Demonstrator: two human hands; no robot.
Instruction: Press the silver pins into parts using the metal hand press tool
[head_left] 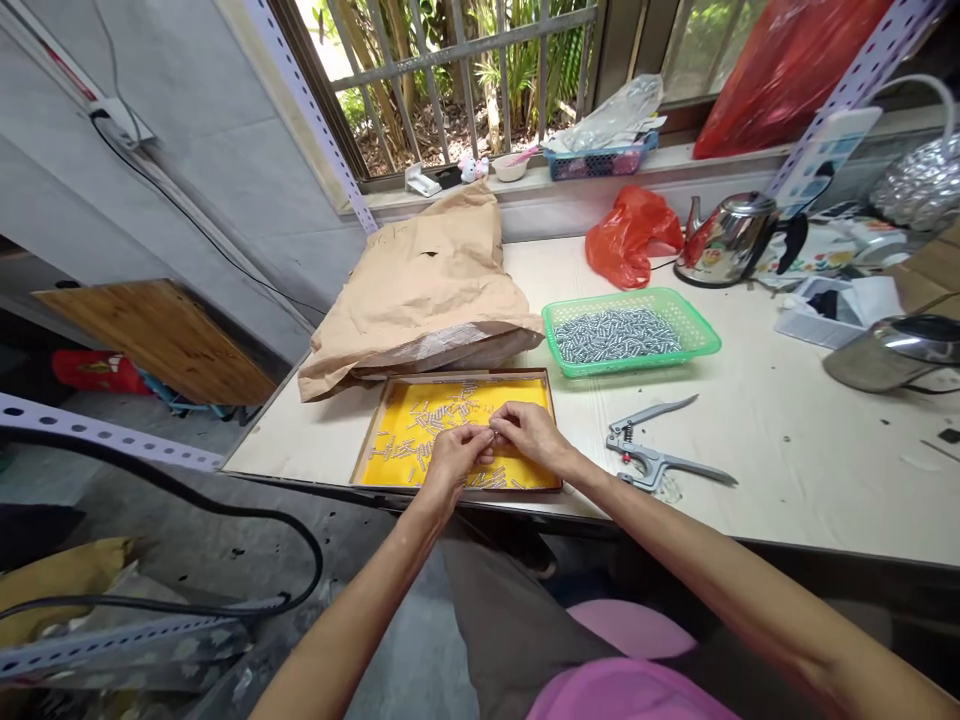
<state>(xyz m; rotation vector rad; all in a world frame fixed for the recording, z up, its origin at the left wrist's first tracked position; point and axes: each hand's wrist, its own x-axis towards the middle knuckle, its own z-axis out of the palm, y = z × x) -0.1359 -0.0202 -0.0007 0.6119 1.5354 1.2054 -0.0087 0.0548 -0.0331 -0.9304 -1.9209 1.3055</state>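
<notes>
Over a shallow tray with a yellow bottom (390, 470), my left hand (456, 455) and my right hand (531, 435) meet fingertip to fingertip. Both hands are closed in a pinch. Something small sits between the fingertips, too small and too covered to name. Many small silvery metal pieces (435, 415), thin and rod-like, lie scattered on the yellow bottom, with a cluster near the front edge below my hands. Behind the tray to the right, a green plastic basket (709, 343) holds a heap of similar short metal pieces (615, 335).
A large brown paper sack (442, 270) lies behind the tray. Grey hand pliers (652, 460) rest to the right. Farther back are a red plastic bag (630, 240), a steel kettle (727, 240) and a white bin (817, 320). The table's front edge runs just below the tray.
</notes>
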